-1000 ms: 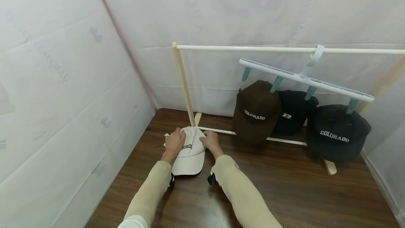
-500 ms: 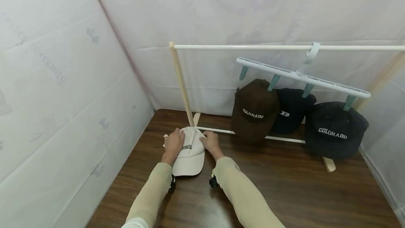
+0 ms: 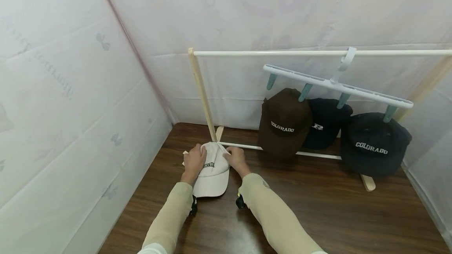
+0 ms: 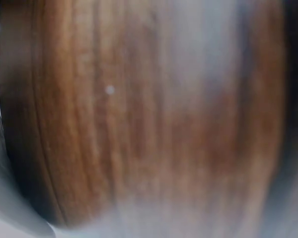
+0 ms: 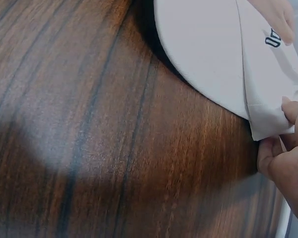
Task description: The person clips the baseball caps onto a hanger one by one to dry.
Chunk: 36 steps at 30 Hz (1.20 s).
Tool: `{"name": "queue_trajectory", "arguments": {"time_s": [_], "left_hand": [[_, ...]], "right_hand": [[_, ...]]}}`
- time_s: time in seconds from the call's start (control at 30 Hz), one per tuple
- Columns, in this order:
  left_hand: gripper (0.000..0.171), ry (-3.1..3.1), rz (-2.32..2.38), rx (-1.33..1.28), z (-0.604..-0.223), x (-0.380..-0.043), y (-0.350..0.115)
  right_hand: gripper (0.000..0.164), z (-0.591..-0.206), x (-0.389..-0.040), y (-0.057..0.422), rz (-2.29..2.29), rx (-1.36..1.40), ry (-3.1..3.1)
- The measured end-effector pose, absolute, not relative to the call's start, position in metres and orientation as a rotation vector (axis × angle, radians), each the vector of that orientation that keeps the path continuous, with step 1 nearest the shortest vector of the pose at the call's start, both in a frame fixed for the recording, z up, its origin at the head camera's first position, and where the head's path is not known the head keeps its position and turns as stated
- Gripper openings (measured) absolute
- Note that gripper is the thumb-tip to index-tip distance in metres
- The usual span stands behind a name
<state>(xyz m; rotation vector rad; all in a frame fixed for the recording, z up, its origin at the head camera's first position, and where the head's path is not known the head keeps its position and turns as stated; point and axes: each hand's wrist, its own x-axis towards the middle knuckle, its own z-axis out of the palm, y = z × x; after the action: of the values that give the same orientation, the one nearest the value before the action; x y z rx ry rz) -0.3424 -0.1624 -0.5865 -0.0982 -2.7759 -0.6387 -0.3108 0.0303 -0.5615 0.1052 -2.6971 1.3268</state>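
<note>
An off-white baseball cap (image 3: 211,185) with dark lettering lies on the brown wood-grain table, brim toward me, in the head view. My left hand (image 3: 194,161) holds its left side, covering the first letters. On the other side, my right hand (image 3: 237,158) pinches the edge of the crown, where the cloth is creased. The right wrist view shows the right hand (image 5: 291,148) with thumb above and curled fingers below the cap's lower edge, and the left hand's fingers (image 5: 280,22) lying over the crown. Only blurred table surface fills most of the left wrist view.
A rack with a white top rail (image 3: 247,53) and a wooden post (image 3: 201,89) stands behind. From it hangs a tilted white hanger (image 3: 318,81) with blue-green clips, bearing a brown cap (image 3: 282,140), a navy cap (image 3: 323,136) and a black cap (image 3: 374,164). White sheeting walls surround the table.
Both hands keep their hold on the off-white cap, which stays in place. The head view has shifted slightly.
</note>
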Motion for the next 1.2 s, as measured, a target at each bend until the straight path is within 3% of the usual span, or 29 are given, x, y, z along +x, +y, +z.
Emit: {"name": "queue_trajectory", "arguments": {"time_s": [0.43,0.83,1.2], "left_hand": [[0.044,-2.754,-0.807,-0.091,-0.590,-0.344,-0.162],[0.042,-2.678,-0.923,-0.088,-0.571,-0.331,-0.163],[0.034,-2.517,-0.878,-0.224,-0.541,-0.320,-0.158]], "right_hand": [[0.010,-0.564,-0.312,0.034,1.396,0.090,-2.660],[0.015,-0.558,-0.303,0.038,1.536,0.167,-2.572],[0.047,-0.527,-0.301,0.043,1.712,0.263,-2.615]]}}
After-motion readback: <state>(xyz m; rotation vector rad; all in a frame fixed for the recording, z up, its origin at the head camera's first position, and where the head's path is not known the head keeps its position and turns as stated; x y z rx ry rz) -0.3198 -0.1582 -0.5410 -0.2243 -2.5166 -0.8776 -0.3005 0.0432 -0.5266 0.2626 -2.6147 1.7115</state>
